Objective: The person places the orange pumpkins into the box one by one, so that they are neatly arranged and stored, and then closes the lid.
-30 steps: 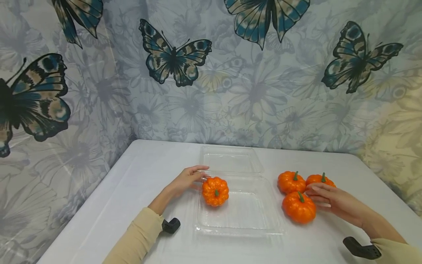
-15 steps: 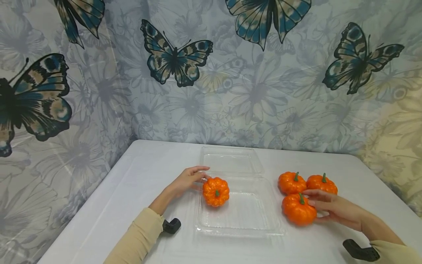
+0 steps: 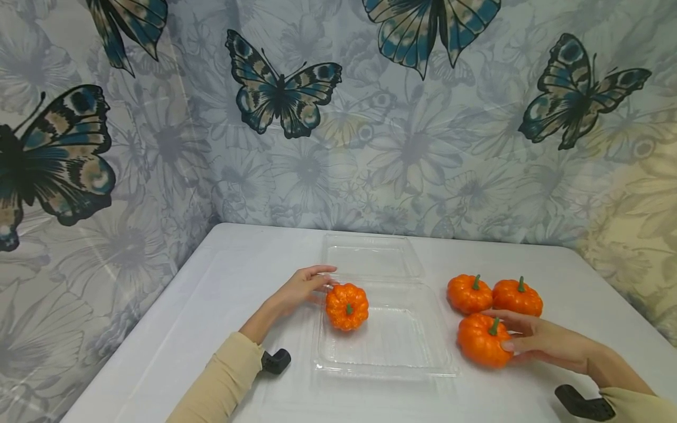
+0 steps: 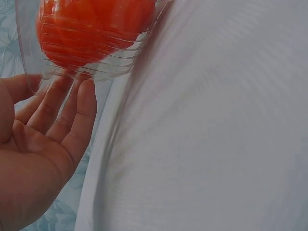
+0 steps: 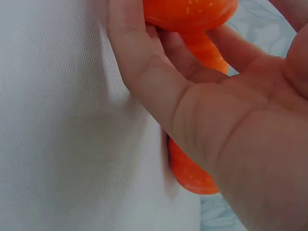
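In the head view my right hand (image 3: 552, 343) grips a small glossy orange pumpkin (image 3: 478, 341), its green stem leaning right. The right wrist view has the fingers curled against this pumpkin (image 5: 192, 12). Two more pumpkins, one on the left (image 3: 468, 294) and one on the right (image 3: 518, 296), sit just behind it on the table. My left hand (image 3: 298, 291) holds the left edge of a clear plastic container (image 3: 396, 346), fingertips against its ribbed side. Inside that container, by the left wall, another pumpkin (image 3: 347, 307) lies with its stem facing me.
The container's hinged lid (image 3: 370, 257) lies folded back flat behind it. Everything stands on a white-covered table (image 3: 254, 252). Behind the table hangs a butterfly-patterned cloth (image 3: 412, 153). Each wrist wears a black camera mount, the left one (image 3: 276, 361) low over the table.
My right hand has come down from beside the rear pumpkins and taken hold of the front one, which has shifted slightly toward me and tilted. The left hand stays put.
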Demonstrator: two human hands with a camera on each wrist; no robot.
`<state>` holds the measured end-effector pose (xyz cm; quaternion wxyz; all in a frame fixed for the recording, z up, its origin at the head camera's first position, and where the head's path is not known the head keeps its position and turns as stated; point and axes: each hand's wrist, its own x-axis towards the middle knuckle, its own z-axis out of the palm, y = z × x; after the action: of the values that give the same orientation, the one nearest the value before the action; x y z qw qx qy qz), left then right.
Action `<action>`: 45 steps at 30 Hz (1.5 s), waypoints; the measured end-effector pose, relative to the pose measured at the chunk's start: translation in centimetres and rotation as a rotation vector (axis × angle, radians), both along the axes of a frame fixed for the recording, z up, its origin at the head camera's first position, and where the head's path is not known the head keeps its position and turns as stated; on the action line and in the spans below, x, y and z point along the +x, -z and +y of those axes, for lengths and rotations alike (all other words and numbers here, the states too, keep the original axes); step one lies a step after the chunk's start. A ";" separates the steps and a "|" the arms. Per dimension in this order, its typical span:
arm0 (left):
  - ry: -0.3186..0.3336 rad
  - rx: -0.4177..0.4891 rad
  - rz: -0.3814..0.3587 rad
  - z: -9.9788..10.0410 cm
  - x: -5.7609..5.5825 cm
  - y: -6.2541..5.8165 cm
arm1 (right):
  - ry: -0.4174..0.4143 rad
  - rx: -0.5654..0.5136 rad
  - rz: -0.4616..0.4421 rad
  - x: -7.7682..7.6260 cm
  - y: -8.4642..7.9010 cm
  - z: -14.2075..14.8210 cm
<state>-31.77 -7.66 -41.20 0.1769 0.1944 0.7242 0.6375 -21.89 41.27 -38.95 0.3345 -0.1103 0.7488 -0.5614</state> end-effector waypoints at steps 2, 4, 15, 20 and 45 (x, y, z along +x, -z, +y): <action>0.001 -0.001 -0.002 0.0 0.0 0.0 | -0.004 0.005 0.006 0.0 0.0 0.0; 0.001 -0.003 0.002 0.0 0.0 -0.1 | -0.003 0.009 0.017 0.1 -0.1 0.0; -0.005 -0.007 0.009 -0.2 -0.1 -0.1 | -0.050 0.051 0.054 0.3 -0.8 0.0; -0.004 -0.009 0.007 -0.2 -0.1 0.0 | -0.035 0.037 0.129 0.3 -1.1 -0.1; -0.003 -0.012 0.016 -0.1 -0.1 0.1 | 0.121 0.049 0.322 -0.6 -4.5 -2.9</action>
<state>-31.92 -7.79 -41.32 0.1714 0.1971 0.7297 0.6319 -22.53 38.38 -34.48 0.1786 -0.1454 0.8114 -0.5372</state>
